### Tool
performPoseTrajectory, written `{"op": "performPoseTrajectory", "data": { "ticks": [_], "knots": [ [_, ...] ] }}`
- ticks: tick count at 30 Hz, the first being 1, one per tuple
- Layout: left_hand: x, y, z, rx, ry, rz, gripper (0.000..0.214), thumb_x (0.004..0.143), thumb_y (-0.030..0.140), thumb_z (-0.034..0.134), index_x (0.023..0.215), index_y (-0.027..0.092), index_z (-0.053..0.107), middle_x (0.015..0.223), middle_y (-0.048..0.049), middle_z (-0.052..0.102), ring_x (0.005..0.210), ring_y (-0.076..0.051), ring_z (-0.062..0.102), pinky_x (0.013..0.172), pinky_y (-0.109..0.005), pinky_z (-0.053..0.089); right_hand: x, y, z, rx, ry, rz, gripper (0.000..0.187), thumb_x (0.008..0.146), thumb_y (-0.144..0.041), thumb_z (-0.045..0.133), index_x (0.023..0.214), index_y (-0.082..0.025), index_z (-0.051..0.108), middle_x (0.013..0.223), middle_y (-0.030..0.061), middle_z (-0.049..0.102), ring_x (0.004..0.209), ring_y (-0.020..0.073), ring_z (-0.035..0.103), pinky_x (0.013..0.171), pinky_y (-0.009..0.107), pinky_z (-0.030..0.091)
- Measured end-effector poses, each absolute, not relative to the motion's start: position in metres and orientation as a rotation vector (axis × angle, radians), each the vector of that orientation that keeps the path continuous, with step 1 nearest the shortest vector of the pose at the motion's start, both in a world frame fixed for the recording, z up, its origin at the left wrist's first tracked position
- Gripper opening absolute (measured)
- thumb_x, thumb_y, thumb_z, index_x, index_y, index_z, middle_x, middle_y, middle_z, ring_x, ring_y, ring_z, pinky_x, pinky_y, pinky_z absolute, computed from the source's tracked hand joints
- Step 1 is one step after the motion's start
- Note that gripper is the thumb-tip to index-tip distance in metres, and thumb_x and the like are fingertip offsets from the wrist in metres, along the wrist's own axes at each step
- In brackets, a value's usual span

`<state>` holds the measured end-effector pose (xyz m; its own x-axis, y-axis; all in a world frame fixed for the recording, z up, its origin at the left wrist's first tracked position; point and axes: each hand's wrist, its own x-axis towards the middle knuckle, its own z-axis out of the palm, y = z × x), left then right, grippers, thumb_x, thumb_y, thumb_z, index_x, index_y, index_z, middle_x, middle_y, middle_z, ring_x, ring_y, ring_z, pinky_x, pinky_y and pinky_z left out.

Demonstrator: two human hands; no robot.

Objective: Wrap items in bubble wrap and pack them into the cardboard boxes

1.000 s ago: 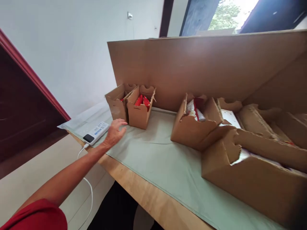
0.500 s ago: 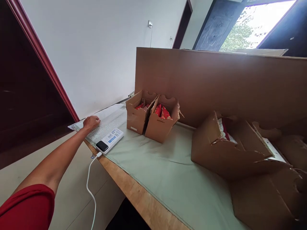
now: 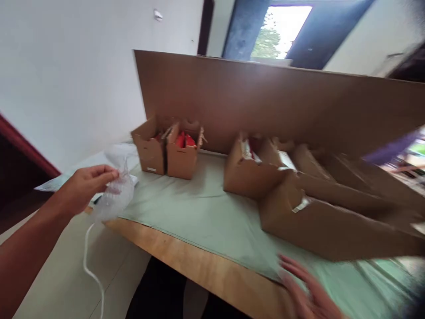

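My left hand [image 3: 84,186] is raised over the table's left end, its fingers pinched on a clear sheet of bubble wrap [image 3: 114,197] that hangs down from them. My right hand [image 3: 307,292] comes in at the bottom right, blurred, with fingers spread over the green cloth [image 3: 206,217] near the table's front edge. Two small open cardboard boxes [image 3: 166,150] with red packets inside stand at the far left of the cloth. Larger open cardboard boxes [image 3: 299,195] lie to the right.
A tall cardboard sheet [image 3: 265,102] stands along the back of the wooden table [image 3: 199,266]. A white cable [image 3: 91,261] dangles off the left corner. More bubble wrap [image 3: 53,184] lies flat at the table's left end. A white wall and doorway are behind.
My left hand has picked a sheet of bubble wrap up off the table's left end and lifted it. My right hand has come into view. The camera swung right.
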<state>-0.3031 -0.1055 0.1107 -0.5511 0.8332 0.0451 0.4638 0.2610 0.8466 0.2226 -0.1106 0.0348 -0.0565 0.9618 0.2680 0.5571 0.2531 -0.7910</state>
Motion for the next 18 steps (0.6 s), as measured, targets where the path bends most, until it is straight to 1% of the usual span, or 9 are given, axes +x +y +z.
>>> {"op": "performPoseTrajectory", "data": {
  "ticks": [1, 2, 3, 5, 7, 10, 14, 16, 18],
  "knots": [
    [-0.278, -0.109, 0.108, 1.252, 2.025, 1.173, 0.054, 0.077, 0.075, 0.06, 0.083, 0.022, 0.068, 0.079, -0.0021, 0.069, 0.075, -0.021, 0.061, 0.078, -0.039, 0.054, 0.21, -0.12, 0.033, -1.42, -1.693, 0.805, 0.036, 0.09, -0.071, 0.062, 0.104, -0.041, 0.075, 0.12, 0.0103, 0.072, 0.115, 0.0348, 0.067, 0.096, 0.055, 0.058],
    [-0.25, -0.113, 0.106, 1.345, 1.954, 1.153, 0.054, 0.072, 0.077, 0.062, 0.077, 0.024, 0.068, 0.077, -0.0025, 0.069, 0.075, -0.022, 0.06, 0.076, -0.038, 0.054, 0.194, -0.126, 0.032, -1.39, -1.636, 1.056, 0.042, 0.088, -0.073, 0.062, 0.103, -0.036, 0.076, 0.12, 0.0118, 0.073, 0.115, 0.0364, 0.067, 0.098, 0.058, 0.056],
    [-0.222, -0.116, 0.107, 1.483, 1.831, 1.09, 0.05, 0.071, 0.074, 0.064, 0.071, 0.025, 0.067, 0.079, -0.0039, 0.07, 0.077, -0.023, 0.061, 0.074, -0.036, 0.054, 0.176, -0.129, 0.032, -1.312, -1.567, 1.388, 0.048, 0.088, -0.072, 0.064, 0.108, -0.029, 0.076, 0.124, 0.0143, 0.072, 0.119, 0.0368, 0.067, 0.102, 0.058, 0.054],
    [-0.165, -0.126, 0.117, 1.767, 1.511, 0.875, 0.033, 0.077, 0.058, 0.062, 0.063, 0.027, 0.064, 0.076, -0.0053, 0.069, 0.074, -0.023, 0.062, 0.065, -0.032, 0.052, 0.143, -0.127, 0.031, -0.992, -1.246, 1.873, 0.066, 0.088, -0.078, 0.057, 0.121, -0.022, 0.071, 0.13, 0.0184, 0.069, 0.124, 0.0358, 0.065, 0.101, 0.055, 0.053],
    [-0.116, -0.14, 0.131, 1.971, 1.198, 0.593, 0.014, 0.081, 0.033, 0.059, 0.07, 0.03, 0.066, 0.077, -0.0026, 0.07, 0.071, -0.02, 0.063, 0.063, -0.028, 0.05, 0.124, -0.118, 0.028, -0.717, -1.019, 2.122, 0.076, 0.085, -0.081, 0.059, 0.126, -0.018, 0.068, 0.134, 0.0209, 0.067, 0.127, 0.0348, 0.063, 0.105, 0.052, 0.049],
    [-0.073, -0.155, 0.144, 2.206, 0.902, 0.255, 0.016, 0.076, 0.015, 0.058, 0.071, 0.029, 0.063, 0.078, 0.0006, 0.071, 0.072, -0.018, 0.063, 0.069, -0.027, 0.05, 0.136, -0.1, 0.021, -0.466, -0.804, 2.16, 0.083, 0.08, -0.084, 0.062, 0.13, -0.018, 0.063, 0.139, 0.0215, 0.064, 0.131, 0.0347, 0.06, 0.109, 0.053, 0.044],
    [-0.068, -0.148, 0.125, 2.562, 0.973, 0.049, 0.018, 0.073, 0.006, 0.052, 0.075, 0.023, 0.058, 0.08, -0.0007, 0.068, 0.075, -0.02, 0.062, 0.072, -0.031, 0.047, 0.198, -0.087, 0.02, -0.368, -0.687, 2.001, 0.101, 0.067, -0.093, 0.067, 0.137, -0.022, 0.059, 0.146, 0.0195, 0.059, 0.138, 0.0363, 0.051, 0.111, 0.055, 0.041],
    [-0.075, -0.135, 0.112, 2.772, 1.069, 0.071, 0.018, 0.077, 0.006, 0.05, 0.074, 0.021, 0.058, 0.079, -0.003, 0.067, 0.073, -0.022, 0.061, 0.07, -0.034, 0.045, 0.23, -0.092, 0.025, -0.416, -0.643, 1.931, 0.1, 0.072, -0.095, 0.06, 0.141, -0.023, 0.056, 0.149, 0.0183, 0.056, 0.14, 0.0358, 0.049, 0.112, 0.055, 0.04],
    [-0.08, -0.121, 0.107, 2.944, 1.126, 0.219, 0.02, 0.084, 0.007, 0.047, 0.072, 0.021, 0.057, 0.074, -0.0036, 0.065, 0.067, -0.021, 0.059, 0.066, -0.035, 0.042, 0.256, -0.106, 0.029, -0.522, -0.6, 1.882, 0.094, 0.08, -0.093, 0.053, 0.142, -0.023, 0.056, 0.147, 0.0188, 0.057, 0.139, 0.0355, 0.051, 0.112, 0.055, 0.039]
  ]
}}
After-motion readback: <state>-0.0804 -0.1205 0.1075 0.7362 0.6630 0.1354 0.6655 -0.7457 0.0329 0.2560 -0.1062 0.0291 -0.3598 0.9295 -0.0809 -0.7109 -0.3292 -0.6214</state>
